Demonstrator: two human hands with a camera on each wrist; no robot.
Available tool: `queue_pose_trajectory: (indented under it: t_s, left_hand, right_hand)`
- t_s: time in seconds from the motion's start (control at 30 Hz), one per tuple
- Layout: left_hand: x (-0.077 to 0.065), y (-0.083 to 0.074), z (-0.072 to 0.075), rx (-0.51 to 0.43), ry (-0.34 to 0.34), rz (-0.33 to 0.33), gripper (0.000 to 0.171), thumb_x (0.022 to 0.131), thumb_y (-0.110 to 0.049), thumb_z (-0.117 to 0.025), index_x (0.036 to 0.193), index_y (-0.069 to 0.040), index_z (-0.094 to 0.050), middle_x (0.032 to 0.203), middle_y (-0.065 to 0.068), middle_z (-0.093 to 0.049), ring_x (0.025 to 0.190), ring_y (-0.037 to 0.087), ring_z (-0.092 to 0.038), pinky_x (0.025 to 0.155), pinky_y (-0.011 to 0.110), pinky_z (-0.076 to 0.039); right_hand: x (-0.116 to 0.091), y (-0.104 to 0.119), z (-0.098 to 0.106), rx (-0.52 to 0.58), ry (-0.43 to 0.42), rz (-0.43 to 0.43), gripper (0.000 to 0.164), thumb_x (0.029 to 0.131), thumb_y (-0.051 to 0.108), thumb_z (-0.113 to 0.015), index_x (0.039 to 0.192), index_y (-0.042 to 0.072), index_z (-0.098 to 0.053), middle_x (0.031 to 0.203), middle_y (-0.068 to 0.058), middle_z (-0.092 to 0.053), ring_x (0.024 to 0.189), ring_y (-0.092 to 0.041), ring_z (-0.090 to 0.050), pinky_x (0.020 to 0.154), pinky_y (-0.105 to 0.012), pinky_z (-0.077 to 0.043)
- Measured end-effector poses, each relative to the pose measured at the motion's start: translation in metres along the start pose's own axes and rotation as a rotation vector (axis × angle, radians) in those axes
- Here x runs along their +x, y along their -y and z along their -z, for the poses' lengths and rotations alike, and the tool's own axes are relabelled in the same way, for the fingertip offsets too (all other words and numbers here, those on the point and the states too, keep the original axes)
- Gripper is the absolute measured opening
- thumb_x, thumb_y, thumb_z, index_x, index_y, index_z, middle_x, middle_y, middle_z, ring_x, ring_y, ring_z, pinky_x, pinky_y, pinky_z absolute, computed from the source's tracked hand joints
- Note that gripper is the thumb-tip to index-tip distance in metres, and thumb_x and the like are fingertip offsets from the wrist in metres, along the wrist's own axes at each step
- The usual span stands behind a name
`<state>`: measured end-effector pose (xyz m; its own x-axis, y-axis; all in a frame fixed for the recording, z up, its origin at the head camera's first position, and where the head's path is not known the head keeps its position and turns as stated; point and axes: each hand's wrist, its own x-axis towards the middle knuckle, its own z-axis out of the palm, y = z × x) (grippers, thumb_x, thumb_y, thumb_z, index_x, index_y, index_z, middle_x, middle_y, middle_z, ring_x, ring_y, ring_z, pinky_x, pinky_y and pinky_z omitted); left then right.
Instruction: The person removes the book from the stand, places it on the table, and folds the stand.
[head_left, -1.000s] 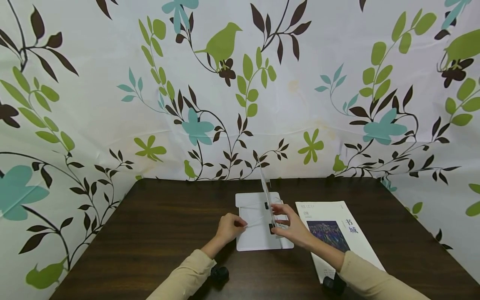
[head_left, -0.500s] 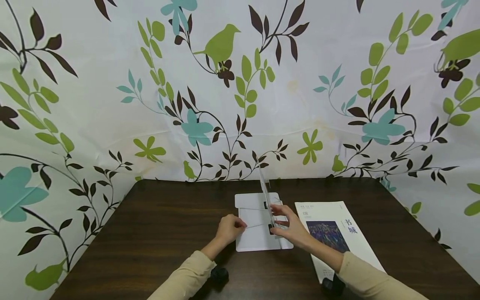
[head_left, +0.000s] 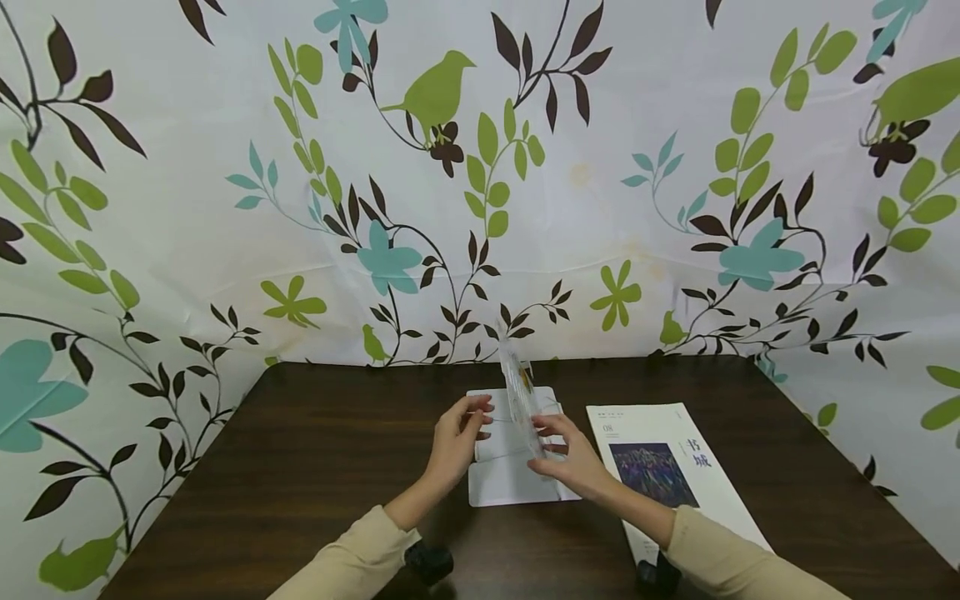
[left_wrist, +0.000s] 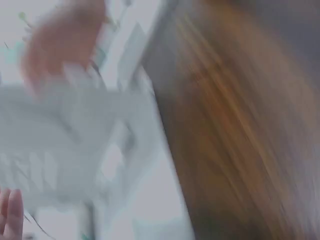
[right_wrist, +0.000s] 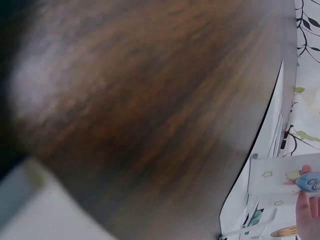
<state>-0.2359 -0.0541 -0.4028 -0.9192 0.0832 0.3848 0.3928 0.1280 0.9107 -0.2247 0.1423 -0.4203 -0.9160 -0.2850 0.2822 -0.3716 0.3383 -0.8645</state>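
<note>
In the head view my right hand (head_left: 573,462) pinches a thin, pale upright panel (head_left: 517,383) between thumb and fingers at its near edge. The panel has a glossy, clear-looking left side. Cartoon prints, including stars and a blue shape, show on the printed side (right_wrist: 267,172) in the right wrist view. Beneath it lies a flat white base (head_left: 517,487) with thin lines across it. My left hand (head_left: 453,429) is raised at the base's left side, fingers loosely bent and apart from the panel. Motion blurs the left wrist view.
A cream-coloured magazine (head_left: 727,475) with a dark picture lies on the right, partly under my right forearm. All of this rests on a dark wooden table (head_left: 337,450). Behind the table's far edge hangs a leaf-and-bird patterned cloth (head_left: 555,208).
My left hand has lifted from the base's left edge and moved up and away from me. The panel has shifted slightly left, showing more of its glossy left side; my right hand still holds it.
</note>
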Motion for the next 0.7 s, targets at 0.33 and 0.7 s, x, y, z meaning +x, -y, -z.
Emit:
queue_pose_trajectory:
  t_s: [0.33,0.7]
  left_hand:
    - [-0.015,-0.058,-0.001,-0.238,-0.013,0.191,0.035,0.094,-0.013,-0.044,0.123,0.008,-0.046,0.113,0.024,-0.05,0.086,0.016,-0.058,0.07,0.029,-0.055]
    - [-0.034,-0.055,0.004,-0.189,-0.078,0.19,0.041,0.081,0.003,-0.058,0.12,0.008,-0.048,0.112,0.022,-0.05,0.087,0.015,-0.058,0.068,0.021,-0.052]
  right_hand:
    - [0.001,0.005,-0.007,-0.004,-0.016,-0.064,0.057,0.068,0.008,-0.073,0.12,-0.004,-0.053,0.116,-0.017,-0.05,0.104,-0.032,-0.049,0.088,-0.047,-0.046]
    - [0.0,0.007,-0.015,-0.008,0.025,-0.178,0.063,0.071,0.016,-0.075,0.127,0.004,-0.049,0.12,-0.009,-0.049,0.11,-0.025,-0.047,0.095,-0.046,-0.041]
